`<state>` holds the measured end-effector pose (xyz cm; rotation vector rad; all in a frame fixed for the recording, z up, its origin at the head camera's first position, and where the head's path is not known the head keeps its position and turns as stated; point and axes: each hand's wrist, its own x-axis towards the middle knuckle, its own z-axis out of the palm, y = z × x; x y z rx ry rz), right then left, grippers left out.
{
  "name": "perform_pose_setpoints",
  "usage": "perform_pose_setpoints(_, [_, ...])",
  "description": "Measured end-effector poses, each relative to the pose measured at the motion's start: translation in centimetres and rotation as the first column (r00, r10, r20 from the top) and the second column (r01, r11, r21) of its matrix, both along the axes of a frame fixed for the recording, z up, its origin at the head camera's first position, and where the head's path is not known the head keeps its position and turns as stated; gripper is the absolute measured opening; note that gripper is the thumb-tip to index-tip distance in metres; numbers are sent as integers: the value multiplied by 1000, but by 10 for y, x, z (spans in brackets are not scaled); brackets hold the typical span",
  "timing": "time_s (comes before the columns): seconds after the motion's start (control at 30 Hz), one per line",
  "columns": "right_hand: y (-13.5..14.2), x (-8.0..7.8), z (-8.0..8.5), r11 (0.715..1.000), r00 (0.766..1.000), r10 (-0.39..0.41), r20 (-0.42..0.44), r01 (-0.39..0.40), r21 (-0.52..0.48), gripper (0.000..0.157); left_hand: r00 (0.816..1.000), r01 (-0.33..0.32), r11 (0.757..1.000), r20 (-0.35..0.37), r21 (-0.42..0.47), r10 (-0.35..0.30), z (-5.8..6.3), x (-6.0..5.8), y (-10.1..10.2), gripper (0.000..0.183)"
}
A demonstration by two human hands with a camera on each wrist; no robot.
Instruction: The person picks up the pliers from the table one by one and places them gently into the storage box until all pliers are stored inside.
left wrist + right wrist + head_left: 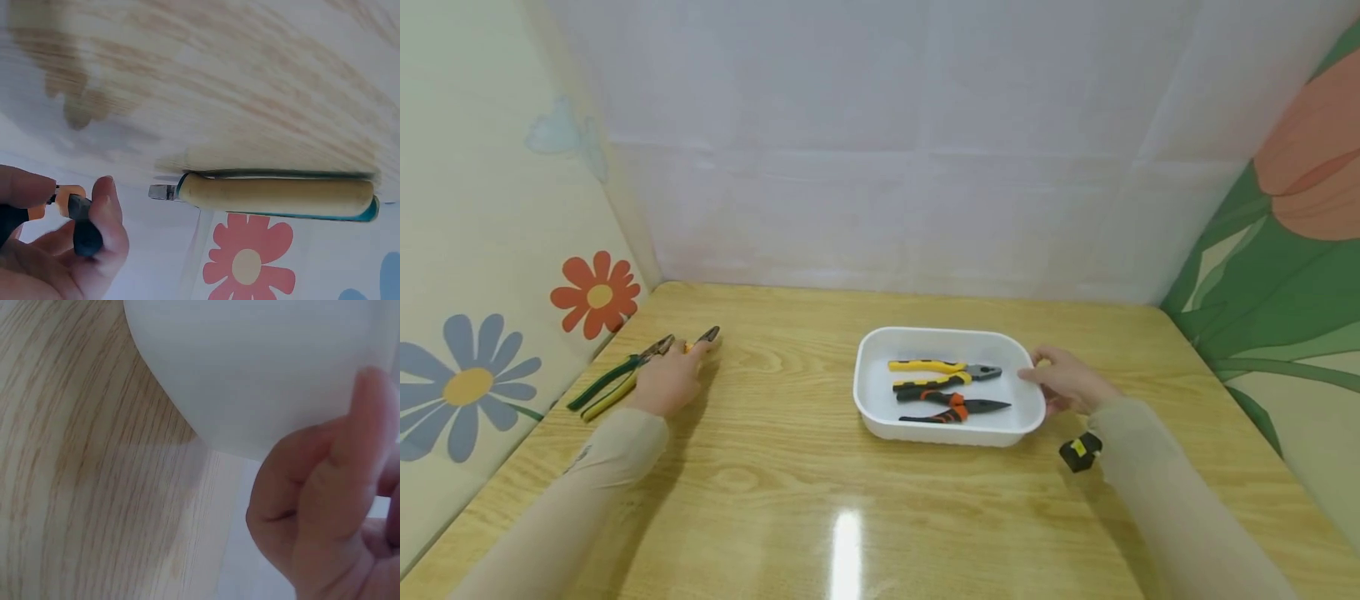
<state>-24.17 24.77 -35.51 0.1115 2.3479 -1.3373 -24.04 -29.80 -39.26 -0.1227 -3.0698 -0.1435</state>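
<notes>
My left hand (pixel 668 382) is at the left of the table, its thumb and fingers curled round a pair of pliers with orange and black handles (pixel 67 201). The dark jaws poke out past the fingertips in the head view. Beside this hand lie pliers with green and yellowish handles (pixel 613 387); one handle (pixel 281 195) shows large in the left wrist view. My right hand (pixel 1067 381) grips the right end of a white plastic tray (pixel 951 432), thumb over the rim. Inside the tray are yellow-and-black pliers (pixel 936 371) and red-and-black long-nose pliers (pixel 955 406).
A small black block with a yellow mark (pixel 1080 452) is by the right wrist. The wood-grain table (pixel 760 483) meets a white sheet (pixel 887 208) at the back. Flower-patterned panels (pixel 467 250) stand at both sides.
</notes>
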Motion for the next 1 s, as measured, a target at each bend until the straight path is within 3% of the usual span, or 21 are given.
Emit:
perform_pose_setpoints(0.27, [0,1,-1,1000,1000,0,1,0,-16,16,996,73,997,-54,-10,-73,7,8,9,43])
perform_pose_setpoints(0.5, [-1,0,-1,1000,1000,8,-7,-8,-25,16,994,89,995,-59,-38,-91,16,14,20,40])
perform_pose_setpoints(0.6, [-1,-1,-1,1000,1000,11,-10,-12,-28,16,985,135,989,-102,-55,-140,19,16,23,43])
perform_pose_setpoints(0.7, [-1,-1,-1,999,1000,17,-11,-17,-29,16,961,198,976,-178,-88,-211,20,18,27,43])
perform_pose_setpoints(0.8, [0,-2,-1,999,1000,19,-9,-19,-34,16,924,256,955,-253,-147,-286,22,19,32,40])
perform_pose_setpoints(1.0, [1,0,-2,999,1000,19,-15,-20,-36,16,825,349,903,-375,-251,-423,25,19,46,36])
